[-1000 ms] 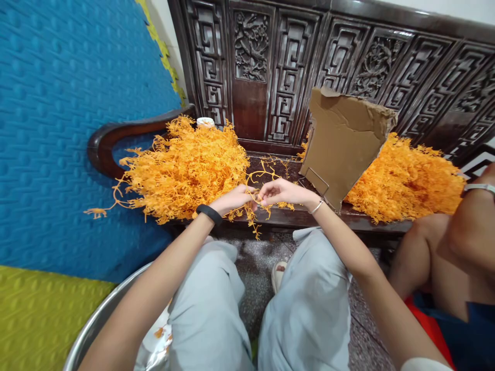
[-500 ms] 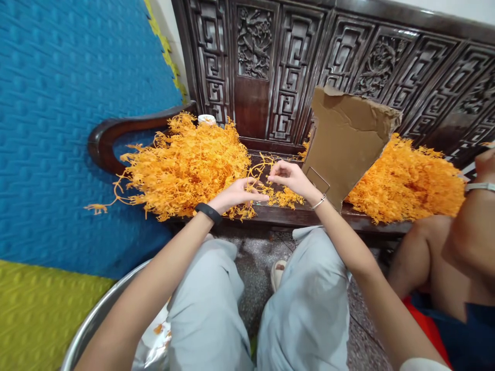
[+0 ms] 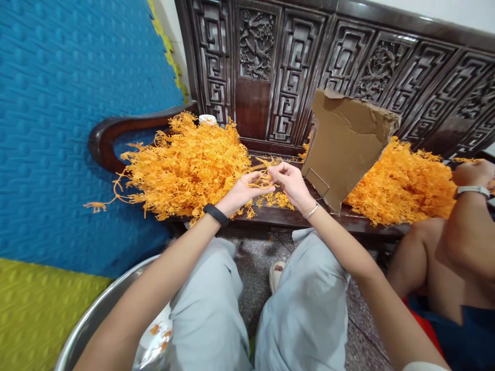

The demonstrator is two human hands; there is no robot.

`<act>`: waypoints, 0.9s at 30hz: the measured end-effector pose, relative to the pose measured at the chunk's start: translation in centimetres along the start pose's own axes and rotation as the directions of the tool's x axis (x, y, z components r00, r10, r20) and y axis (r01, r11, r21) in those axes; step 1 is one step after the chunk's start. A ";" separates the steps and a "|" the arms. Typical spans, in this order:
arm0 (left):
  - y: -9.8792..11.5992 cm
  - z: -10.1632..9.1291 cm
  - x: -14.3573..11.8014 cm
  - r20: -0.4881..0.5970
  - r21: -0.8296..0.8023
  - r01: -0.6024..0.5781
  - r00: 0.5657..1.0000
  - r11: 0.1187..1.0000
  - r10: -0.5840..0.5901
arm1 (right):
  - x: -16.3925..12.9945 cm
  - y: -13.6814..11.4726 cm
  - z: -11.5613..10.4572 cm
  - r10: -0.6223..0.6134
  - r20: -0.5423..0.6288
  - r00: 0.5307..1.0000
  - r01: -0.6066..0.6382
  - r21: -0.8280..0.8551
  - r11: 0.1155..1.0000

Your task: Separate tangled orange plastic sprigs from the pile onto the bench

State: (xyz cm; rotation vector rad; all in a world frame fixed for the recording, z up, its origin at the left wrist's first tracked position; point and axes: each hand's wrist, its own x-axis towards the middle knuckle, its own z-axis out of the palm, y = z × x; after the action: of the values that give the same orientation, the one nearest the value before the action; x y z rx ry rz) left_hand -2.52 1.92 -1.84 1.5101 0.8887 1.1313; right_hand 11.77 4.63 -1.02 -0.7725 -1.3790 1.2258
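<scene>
My left hand (image 3: 247,194), with a black band at the wrist, is curled around part of a thin orange branching plastic strand (image 3: 263,180). The fingertips of my right hand (image 3: 291,184) are pinched on the same strand, close to the left fingers. Just left of my hands rises a big heap of orange branching plastic pieces (image 3: 189,170) on the dark wooden bench (image 3: 266,214). Small orange bits (image 3: 281,200) lie on the bench below my hands. Exactly where the fingertips meet the strand is partly hidden.
An upright cardboard sheet (image 3: 348,144) with a wire stand (image 3: 317,181) divides the bench. Beyond it lies a second orange heap (image 3: 406,180), near another person's hand (image 3: 474,172). A metal basin (image 3: 88,319) is at lower left, beside blue matting (image 3: 77,103). A white roll (image 3: 208,119) stands behind the left heap.
My hands have come together, the right moving slightly left and closing on the strand. The other person's hand has come further into view at the right.
</scene>
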 end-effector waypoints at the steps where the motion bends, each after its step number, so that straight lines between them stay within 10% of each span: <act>1: 0.1 0.0 0.0 -0.004 -0.042 0.007 1.000 0.999 -0.007 | 0.0 -0.1 0.0 -0.011 -0.002 1.000 0.011 0.010 1.000; 8: 0.3 -0.6 0.4 -0.151 -0.075 0.008 0.988 0.997 -0.019 | -0.1 -1.0 -0.5 -0.113 0.041 0.993 0.114 -0.029 0.993; 27: 0.8 -0.8 -0.4 0.078 0.062 -0.002 0.997 0.998 -0.003 | -0.1 -1.7 -2.3 -0.065 0.359 0.931 0.165 -0.254 0.953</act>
State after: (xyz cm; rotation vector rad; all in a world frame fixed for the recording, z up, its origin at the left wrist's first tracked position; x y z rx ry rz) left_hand -3.42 1.58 -1.09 1.5936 0.8775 1.0450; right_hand 14.32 4.62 0.33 -0.6733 -1.8941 1.1210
